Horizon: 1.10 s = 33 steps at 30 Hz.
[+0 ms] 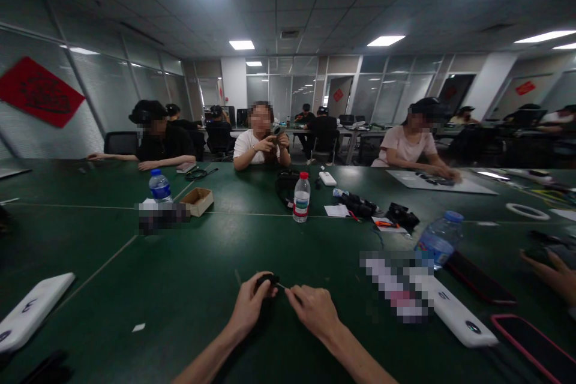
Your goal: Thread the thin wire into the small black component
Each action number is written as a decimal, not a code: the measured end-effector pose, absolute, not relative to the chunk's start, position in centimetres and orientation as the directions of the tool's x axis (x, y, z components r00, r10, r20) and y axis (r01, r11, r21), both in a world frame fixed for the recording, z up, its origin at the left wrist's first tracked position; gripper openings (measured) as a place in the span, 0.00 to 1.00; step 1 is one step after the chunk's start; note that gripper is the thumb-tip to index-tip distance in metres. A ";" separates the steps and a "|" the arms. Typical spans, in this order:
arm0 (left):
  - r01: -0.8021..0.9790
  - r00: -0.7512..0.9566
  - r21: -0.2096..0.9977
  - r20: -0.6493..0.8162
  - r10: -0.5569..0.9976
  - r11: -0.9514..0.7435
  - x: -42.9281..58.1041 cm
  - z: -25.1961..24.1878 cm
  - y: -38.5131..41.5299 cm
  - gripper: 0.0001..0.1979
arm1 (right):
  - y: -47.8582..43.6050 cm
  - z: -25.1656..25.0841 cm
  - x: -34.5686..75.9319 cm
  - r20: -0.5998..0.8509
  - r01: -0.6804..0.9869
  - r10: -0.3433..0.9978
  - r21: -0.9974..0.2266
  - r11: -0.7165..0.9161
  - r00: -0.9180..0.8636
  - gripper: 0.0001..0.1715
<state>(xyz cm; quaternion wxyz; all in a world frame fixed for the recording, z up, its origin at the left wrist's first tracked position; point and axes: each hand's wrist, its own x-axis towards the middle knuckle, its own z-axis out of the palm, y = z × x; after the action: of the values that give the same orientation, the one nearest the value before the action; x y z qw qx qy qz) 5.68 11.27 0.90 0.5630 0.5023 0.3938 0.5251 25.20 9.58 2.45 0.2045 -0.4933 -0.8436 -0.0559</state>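
My left hand (248, 306) pinches a small black object (267, 281) at its fingertips, just above the green table (180, 252). My right hand (314, 312) sits close beside it, its fingers closed around a thin pale pin or wire (281, 285) that leads to the black object. The small size and the wide view hide what the black object is. Both forearms rise from the bottom edge of the view.
White power banks (454, 312) and dark phones (535, 348) lie to my right, with a water bottle (441, 239) beyond. Another white power bank (31, 312) lies to my left. A co-worker's hand (551, 276) reaches in at the right edge. Several seated people work along the table.
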 end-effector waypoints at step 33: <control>-0.126 0.141 0.990 0.081 0.987 -0.063 5.5 0.8 11.4 0.24 | 9.5 3.2 25.0 0.298 0.898 0.886 -0.154 0.413 -0.356 0.31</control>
<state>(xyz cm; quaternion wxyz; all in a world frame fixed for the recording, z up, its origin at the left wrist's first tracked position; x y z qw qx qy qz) 5.48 11.39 0.77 0.5462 0.5217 0.4123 0.5094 24.95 9.51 3.16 0.1691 -0.5415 -0.8234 -0.0179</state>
